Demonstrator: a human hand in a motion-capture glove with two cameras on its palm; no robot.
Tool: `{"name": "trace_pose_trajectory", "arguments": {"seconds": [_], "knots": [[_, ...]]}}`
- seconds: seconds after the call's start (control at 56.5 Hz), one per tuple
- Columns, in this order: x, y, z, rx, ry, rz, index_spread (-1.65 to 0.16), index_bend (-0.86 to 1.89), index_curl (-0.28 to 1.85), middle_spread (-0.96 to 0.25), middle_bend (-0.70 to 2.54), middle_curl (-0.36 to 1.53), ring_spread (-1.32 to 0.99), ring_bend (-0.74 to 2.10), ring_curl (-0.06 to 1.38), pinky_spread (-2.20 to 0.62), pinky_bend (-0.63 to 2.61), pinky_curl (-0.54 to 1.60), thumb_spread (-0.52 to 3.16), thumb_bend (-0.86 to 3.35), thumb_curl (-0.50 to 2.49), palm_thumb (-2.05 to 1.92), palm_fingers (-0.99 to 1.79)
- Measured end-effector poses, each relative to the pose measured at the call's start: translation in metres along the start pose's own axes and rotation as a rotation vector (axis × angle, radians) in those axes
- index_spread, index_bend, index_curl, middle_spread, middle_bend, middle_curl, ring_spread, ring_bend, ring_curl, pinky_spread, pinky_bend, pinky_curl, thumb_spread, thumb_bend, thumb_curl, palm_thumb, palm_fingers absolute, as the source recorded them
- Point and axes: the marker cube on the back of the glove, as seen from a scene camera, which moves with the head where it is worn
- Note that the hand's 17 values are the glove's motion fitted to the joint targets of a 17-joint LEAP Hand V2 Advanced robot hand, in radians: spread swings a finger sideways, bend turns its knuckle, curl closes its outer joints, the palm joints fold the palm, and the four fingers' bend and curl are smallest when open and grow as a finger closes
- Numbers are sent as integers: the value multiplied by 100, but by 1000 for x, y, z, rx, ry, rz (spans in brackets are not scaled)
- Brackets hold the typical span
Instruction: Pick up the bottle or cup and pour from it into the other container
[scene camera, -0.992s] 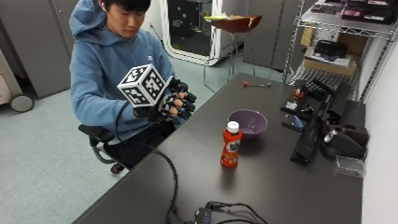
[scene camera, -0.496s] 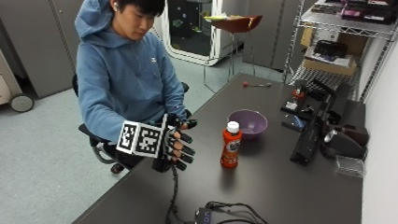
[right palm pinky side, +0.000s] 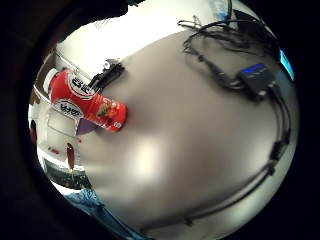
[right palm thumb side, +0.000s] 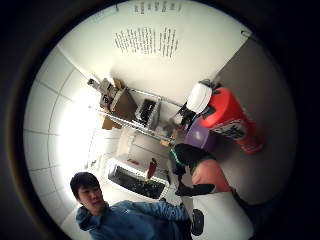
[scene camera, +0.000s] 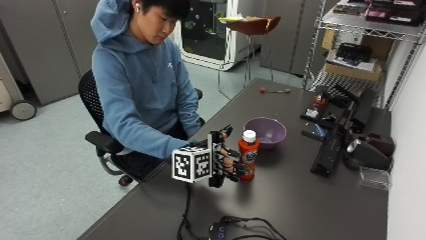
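Note:
An orange bottle with a white cap stands upright on the dark table. Just behind it sits a purple bowl. My gloved right hand hovers right beside the bottle on the person's side, fingers spread toward it and not closed around it. The little finger side palm view has the bottle standing a short way off on the bare tabletop. From the thumb side, the bottle and the bowl lie beyond a fingertip of the hand.
Black devices and a clear plastic box line the table's right side. Cables and a small hub lie near the front edge. A red-handled tool rests at the far end, beside a wire shelf rack.
The gloved hand has come down from chest height and moved across the table toward the bottle, ending right beside it. Bottle and bowl have stayed put.

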Motion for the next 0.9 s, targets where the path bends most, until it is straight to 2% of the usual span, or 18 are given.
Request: {"name": "trace_pose_trajectory", "arguments": {"seconds": [0.213, 0.407, 0.531, 0.638, 0.903], "knots": [[-2, -7, 54, -34, -112, -8, -29, 10, 14, 13, 19, 33, 12, 56, 32, 26, 59, 37, 88, -3, 39, 61, 4], [-4, -20, 83, 62, -258, 2, -28, 10, 14, 14, 19, 32, 14, 64, 33, 27, 60, 37, 84, -1, 40, 71, 10], [-4, -25, 91, 186, -282, 7, -23, 7, 13, 14, 29, 35, 10, 72, 33, 24, 59, 35, 81, 2, 43, 87, 39], [-9, -30, 95, 179, -248, 7, -16, 17, 18, 7, 45, 41, -1, 74, 34, 12, 49, 32, 75, 6, 48, 102, 86], [-42, -50, 92, 18, -106, -19, -12, 13, 27, -2, 39, 45, -11, 62, 39, -2, 45, 35, 42, -2, 59, 113, 98]]}}
